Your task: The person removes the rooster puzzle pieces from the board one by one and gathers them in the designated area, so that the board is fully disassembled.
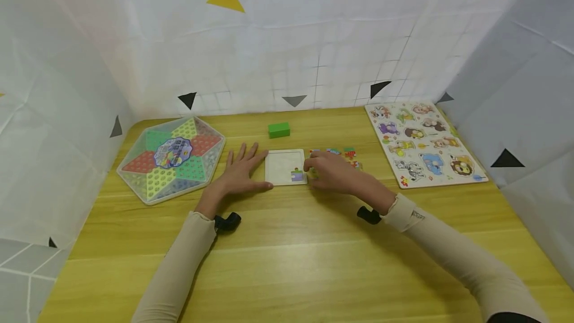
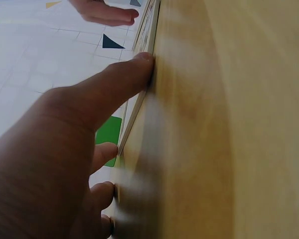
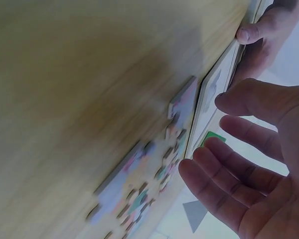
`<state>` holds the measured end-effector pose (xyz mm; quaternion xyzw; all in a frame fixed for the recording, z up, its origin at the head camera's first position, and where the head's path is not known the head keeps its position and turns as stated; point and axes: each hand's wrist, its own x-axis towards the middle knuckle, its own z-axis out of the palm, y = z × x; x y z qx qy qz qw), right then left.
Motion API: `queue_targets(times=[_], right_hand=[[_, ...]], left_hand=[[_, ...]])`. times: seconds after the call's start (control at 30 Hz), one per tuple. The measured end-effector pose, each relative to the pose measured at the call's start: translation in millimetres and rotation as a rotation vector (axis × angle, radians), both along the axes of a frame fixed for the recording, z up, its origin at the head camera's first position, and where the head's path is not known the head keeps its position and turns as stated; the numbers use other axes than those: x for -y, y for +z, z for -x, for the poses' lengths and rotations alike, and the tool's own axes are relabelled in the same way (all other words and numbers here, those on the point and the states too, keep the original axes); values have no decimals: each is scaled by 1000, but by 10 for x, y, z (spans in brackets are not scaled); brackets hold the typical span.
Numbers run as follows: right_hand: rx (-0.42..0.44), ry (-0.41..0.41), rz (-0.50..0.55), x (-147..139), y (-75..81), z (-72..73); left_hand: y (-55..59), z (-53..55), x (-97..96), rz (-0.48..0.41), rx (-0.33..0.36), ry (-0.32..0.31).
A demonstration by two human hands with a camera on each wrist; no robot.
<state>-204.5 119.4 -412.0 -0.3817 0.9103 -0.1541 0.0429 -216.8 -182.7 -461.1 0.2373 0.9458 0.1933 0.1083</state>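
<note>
A small white square puzzle tray (image 1: 278, 163) lies mid-table, with a purple and green jigsaw piece (image 1: 297, 175) in its lower right corner. Fingers spread, my left hand (image 1: 239, 173) rests on the table at the tray's left side. Its thumb (image 2: 122, 82) touches the tray's near edge in the left wrist view. Over the tray's right edge hovers my right hand (image 1: 334, 172). The right wrist view shows its fingers (image 3: 224, 174) loosely bent, apart from the thumb, holding nothing. Loose jigsaw pieces (image 3: 122, 181) lie beneath and beside it, partly hidden by it in the head view.
A green block (image 1: 279, 130) sits behind the tray. At the left lies a hexagonal Chinese checkers board (image 1: 152, 183) in a clear cover. An animal puzzle board (image 1: 430, 151) lies at the right. White sheeting (image 1: 269, 54) hangs behind the wooden table.
</note>
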Motion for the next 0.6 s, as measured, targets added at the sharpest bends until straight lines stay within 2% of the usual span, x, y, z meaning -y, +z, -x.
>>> queue_targets(times=[0.27, 0.6], right_hand=[[-21, 47, 1, 183, -27, 60], [-15, 39, -65, 336, -87, 98]], left_hand=[[18, -2, -7, -11, 2, 1], [3, -1, 0, -14, 5, 0]])
